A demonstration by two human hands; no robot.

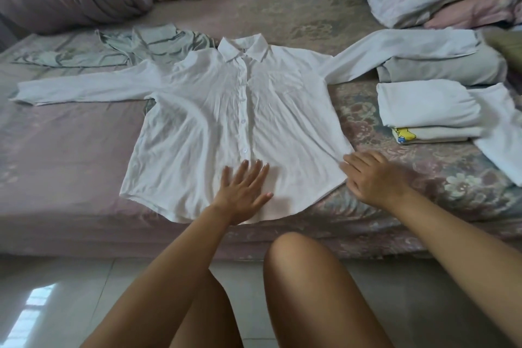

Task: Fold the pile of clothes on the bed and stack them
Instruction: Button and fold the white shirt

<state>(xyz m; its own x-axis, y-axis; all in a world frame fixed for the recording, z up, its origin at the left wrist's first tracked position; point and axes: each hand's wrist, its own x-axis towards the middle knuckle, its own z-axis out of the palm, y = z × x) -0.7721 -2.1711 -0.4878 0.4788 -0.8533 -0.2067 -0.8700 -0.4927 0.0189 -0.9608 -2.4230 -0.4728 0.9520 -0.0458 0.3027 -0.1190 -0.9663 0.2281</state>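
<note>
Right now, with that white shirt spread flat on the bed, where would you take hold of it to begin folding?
Probably at the white shirt's right side seam near the hem, coming in from the right, where the right hand already curls at its edge. The shirt lies buttoned-side up with sleeves spread, so that edge lifts freely while the left hand presses the front flat.

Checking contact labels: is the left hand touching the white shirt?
Touching. The head view shows the left hand lying flat, fingers spread, on the white shirt near its hem, with no gap visible.
</note>
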